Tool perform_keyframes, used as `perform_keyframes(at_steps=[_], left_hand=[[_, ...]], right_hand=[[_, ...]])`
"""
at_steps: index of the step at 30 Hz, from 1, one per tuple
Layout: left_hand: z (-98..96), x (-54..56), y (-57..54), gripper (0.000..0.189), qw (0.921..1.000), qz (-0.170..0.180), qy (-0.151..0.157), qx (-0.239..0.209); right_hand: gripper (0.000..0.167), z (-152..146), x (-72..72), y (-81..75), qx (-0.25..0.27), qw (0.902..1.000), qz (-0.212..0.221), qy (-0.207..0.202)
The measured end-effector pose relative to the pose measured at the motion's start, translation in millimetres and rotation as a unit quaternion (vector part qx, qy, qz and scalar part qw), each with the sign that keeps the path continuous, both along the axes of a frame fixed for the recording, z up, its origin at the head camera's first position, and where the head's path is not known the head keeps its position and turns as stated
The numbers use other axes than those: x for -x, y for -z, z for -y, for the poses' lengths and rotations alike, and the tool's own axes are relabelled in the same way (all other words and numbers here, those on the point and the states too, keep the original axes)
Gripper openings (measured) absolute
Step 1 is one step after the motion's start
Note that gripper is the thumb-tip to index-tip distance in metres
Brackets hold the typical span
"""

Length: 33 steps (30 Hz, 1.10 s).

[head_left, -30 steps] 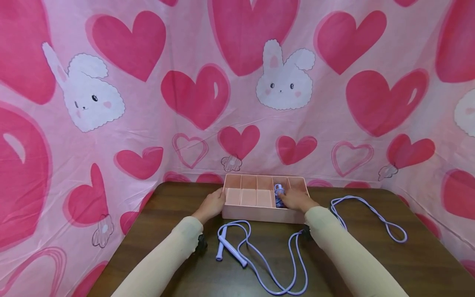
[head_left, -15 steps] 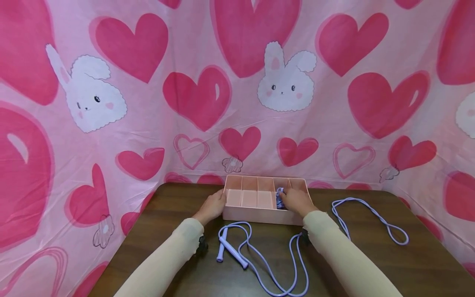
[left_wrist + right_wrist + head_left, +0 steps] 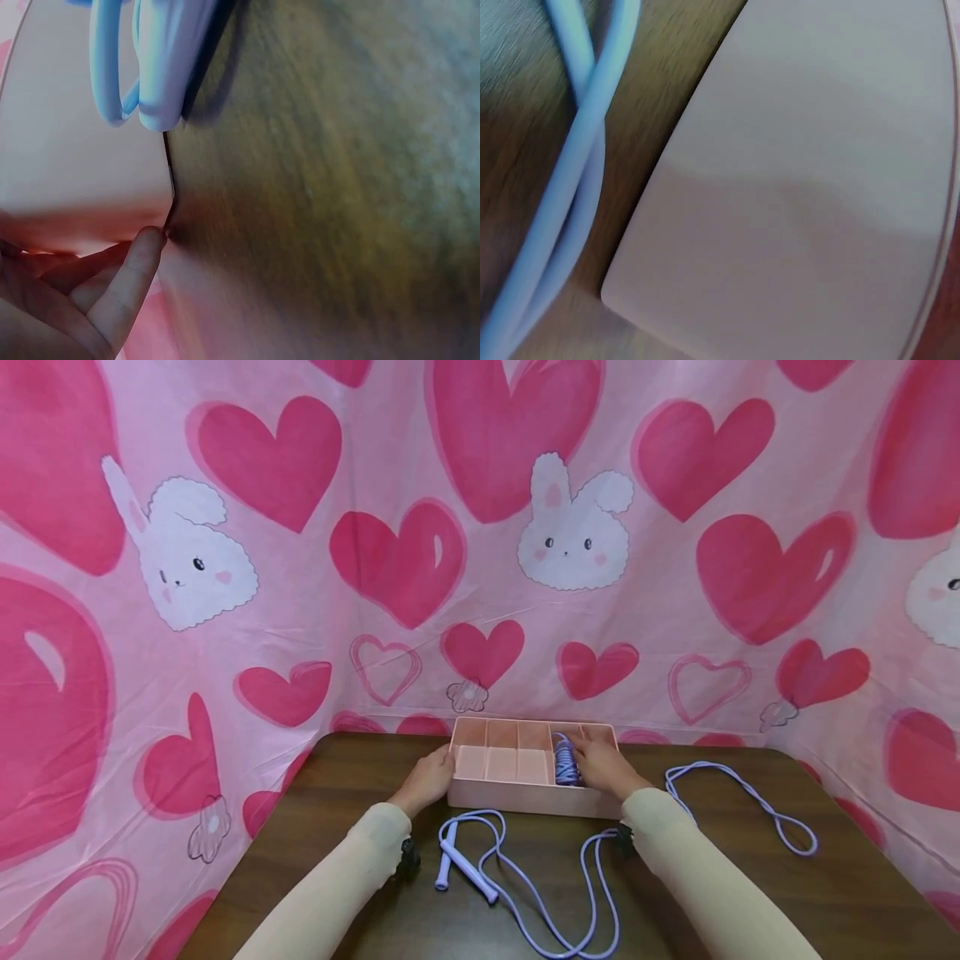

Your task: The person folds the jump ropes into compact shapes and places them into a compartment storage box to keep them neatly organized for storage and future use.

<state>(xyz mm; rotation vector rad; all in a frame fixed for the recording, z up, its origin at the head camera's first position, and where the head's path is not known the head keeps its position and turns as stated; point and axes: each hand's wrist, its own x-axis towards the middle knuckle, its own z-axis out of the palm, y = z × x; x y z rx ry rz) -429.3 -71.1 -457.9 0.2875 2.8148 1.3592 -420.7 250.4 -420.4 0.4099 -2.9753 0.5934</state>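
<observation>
A pink organizer box (image 3: 517, 795) with a row of open compartments stands at the back of the table. In its fourth compartment from the left sits a blue-purple wound bundle of cord (image 3: 566, 762). My right hand (image 3: 606, 767) reaches over the box's right end, its thumb side against the bundle's upper right. Some of its fingers are hidden inside the box. My left hand (image 3: 429, 777) touches the box's left end, and the left wrist view shows its thumb (image 3: 135, 277) extended along the lower corner. Only the box's side and some cord appear in the right wrist view.
A lavender jump rope (image 3: 536, 910) lies in front of the box, its two handles (image 3: 468, 868) crossing. Another lavender cord loop (image 3: 750, 789) rests on the right of the brown table (image 3: 330, 827). A pink heart-and-rabbit curtain (image 3: 442, 585) hangs behind.
My right hand has shifted to the right off the wound bundle, so more of the bundle shows in its compartment. My left hand has stayed at the box's left end.
</observation>
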Motion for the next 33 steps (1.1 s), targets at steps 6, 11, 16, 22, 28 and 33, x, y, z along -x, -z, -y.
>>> perform_keyframes(at_steps=[6,11,16,22,28,33], left_hand=[[0.6,-2.5,-0.5,0.05,1.0,-0.002,-0.001,-0.001],[1.5,-4.1,-1.9,0.053,0.9998,0.016,-0.002,-0.014],[3.9,-5.7,-5.2,0.056,0.9993,0.033,-0.012,-0.015],[9.2,-7.9,-7.7,0.053,0.9993,0.028,-0.017,-0.019],[15.4,-9.9,-5.5,0.047,0.9991,0.016,-0.002,-0.038],[18.7,-10.1,-3.3,0.045,0.9991,0.014,-0.004,-0.041]], right_hand=[[0.055,-1.5,-6.2,-9.9,-0.005,0.9997,-0.024,0.009],[0.047,-7.1,-11.4,-17.2,0.004,0.9984,-0.055,0.013],[0.041,-15.9,-17.9,-20.1,0.022,0.9958,-0.089,0.001],[0.04,-19.3,-20.8,-17.3,0.009,0.9945,-0.094,-0.046],[0.037,-17.9,-18.6,-10.3,-0.009,0.9948,-0.071,-0.072],[0.036,-15.3,-18.6,-5.8,-0.045,0.9907,-0.103,-0.077]])
